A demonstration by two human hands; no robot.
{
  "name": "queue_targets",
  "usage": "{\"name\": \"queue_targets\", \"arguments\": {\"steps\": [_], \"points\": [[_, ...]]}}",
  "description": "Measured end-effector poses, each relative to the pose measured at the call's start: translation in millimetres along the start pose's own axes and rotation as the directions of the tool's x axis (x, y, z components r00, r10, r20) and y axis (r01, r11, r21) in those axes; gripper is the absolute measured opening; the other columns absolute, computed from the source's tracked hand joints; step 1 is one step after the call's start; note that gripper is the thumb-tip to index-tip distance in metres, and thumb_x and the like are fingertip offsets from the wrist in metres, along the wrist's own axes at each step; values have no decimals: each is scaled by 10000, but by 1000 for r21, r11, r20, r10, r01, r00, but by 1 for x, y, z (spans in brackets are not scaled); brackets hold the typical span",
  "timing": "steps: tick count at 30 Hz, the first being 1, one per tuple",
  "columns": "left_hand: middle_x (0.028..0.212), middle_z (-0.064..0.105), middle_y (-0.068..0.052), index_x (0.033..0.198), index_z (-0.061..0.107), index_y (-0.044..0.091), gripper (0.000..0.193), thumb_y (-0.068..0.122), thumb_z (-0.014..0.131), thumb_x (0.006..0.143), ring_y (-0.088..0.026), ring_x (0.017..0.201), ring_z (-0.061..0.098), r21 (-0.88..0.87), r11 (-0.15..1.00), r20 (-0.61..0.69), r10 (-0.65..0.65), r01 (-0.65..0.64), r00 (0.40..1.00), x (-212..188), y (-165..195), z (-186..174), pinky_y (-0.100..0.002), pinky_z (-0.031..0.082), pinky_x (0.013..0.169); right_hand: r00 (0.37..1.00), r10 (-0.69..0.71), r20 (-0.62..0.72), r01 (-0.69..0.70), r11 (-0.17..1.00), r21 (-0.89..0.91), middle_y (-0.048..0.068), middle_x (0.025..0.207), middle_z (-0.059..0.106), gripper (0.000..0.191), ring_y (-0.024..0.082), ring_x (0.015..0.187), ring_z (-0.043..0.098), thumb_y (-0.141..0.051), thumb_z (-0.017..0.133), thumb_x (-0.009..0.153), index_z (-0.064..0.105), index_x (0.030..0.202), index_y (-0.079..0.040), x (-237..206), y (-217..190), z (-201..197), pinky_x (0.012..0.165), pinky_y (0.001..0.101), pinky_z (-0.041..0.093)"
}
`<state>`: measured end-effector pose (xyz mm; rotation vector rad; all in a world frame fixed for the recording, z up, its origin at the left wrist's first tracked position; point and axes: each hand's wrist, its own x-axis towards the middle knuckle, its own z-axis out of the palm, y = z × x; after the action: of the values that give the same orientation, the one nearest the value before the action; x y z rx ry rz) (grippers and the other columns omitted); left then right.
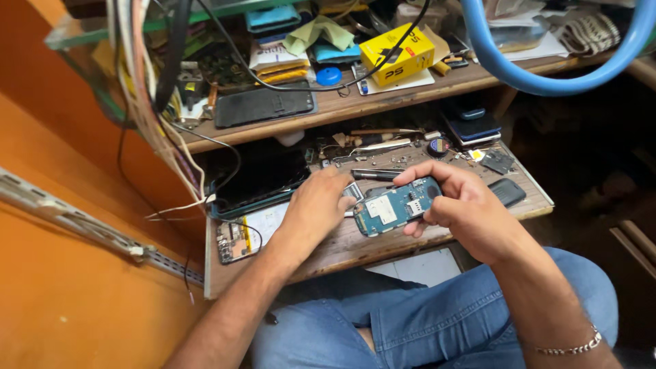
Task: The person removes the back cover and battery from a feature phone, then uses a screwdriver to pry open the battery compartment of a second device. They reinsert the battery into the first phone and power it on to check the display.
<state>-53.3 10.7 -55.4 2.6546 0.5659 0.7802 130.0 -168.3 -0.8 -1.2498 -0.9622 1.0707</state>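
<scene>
Much of the scene is hard to read: the upper shelf (410,92) is cut off at the top edge and crowded with clutter, of which only a yellow box (398,56), a small blue cap (329,75) and a dark phone (264,105) lying flat can be told apart; a thick blue hose (547,83) loops out of view at the top right; a bundle of wires (147,89) hangs down the left side and hides the shelf's end; the small parts scattered along the back of the lower wooden tray (355,246) are too small to name.

The left hand (316,205) reaches forward over the tray, palm down, wrist bent slightly inward; its fingertips are hidden behind the hand itself and a small grey part, so I cannot tell whether they pinch anything or merely rest on the wood; the right hand (463,208) comes in from the right with a chain bracelet (570,347) on the wrist, fingers curled and clasped round the right end of a teal phone circuit board (395,206), thumb on top; the board is tilted, held just above the tray's front middle, between the two hands.

The tray holds a dark tablet (263,179) at the left, a bare circuit board (234,242) by its front left corner, a black pen-like tool (376,174) behind the hands, and a dark phone cover (507,192) to the right.
</scene>
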Motion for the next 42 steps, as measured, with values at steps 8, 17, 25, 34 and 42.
{"name": "queue_targets", "arguments": {"steps": [8, 17, 25, 34, 42], "points": [[1036, 756, -101, 1293, 645, 56, 321, 187, 629, 1000, -229, 920, 731, -523, 826, 89, -191, 209, 978, 27, 21, -27, -344, 580, 817, 989, 69, 130, -37, 970, -240, 93, 865, 722, 449, 144, 714, 702, 117, 518, 777, 677, 1185, 19, 62, -13, -16, 668, 280, 597], [1058, 761, -157, 1366, 539, -2, 444, 141, 624, 954, -173, 842, 749, -839, 127, 473, -309, 528, 825, 40, 0, -12, -291, 604, 729, 998, -20, 63, 61, 646, -761, 19, 1119, 714, 466, 141, 916, 705, -118, 733, 828, 636, 1281, -167, 107, -14, -53, 701, 298, 608], [1162, 686, -183, 1388, 432, -6, 437, 89, 570, 984, -213, 967, 714, -916, -53, 389, -355, 397, 850, 34, -11, 3, -342, 602, 846, 944, 66, 323, 309, 168, -936, -25, 1103, 751, 250, 216, 929, 718, -323, 781, 770, 814, 973, -181, 117, 12, -59, 809, 386, 563], [1159, 681, -185, 1398, 426, -8, 439, 80, 552, 987, -214, 979, 698, -937, -56, 342, -362, 346, 867, 25, -14, 0, -354, 599, 862, 941, 146, 306, 312, -24, -950, -14, 1084, 731, 267, 198, 949, 696, -312, 746, 793, 819, 1009, -174, 124, 10, -38, 867, 381, 534], [1141, 679, -178, 1394, 434, -8, 436, 80, 564, 988, -207, 957, 692, -956, -66, 289, -364, 285, 885, 18, -11, 3, -354, 603, 839, 919, 194, 344, 358, -43, -933, -32, 1051, 743, 184, 222, 950, 702, -286, 732, 798, 801, 935, -183, 121, -2, -26, 846, 382, 545]]}}
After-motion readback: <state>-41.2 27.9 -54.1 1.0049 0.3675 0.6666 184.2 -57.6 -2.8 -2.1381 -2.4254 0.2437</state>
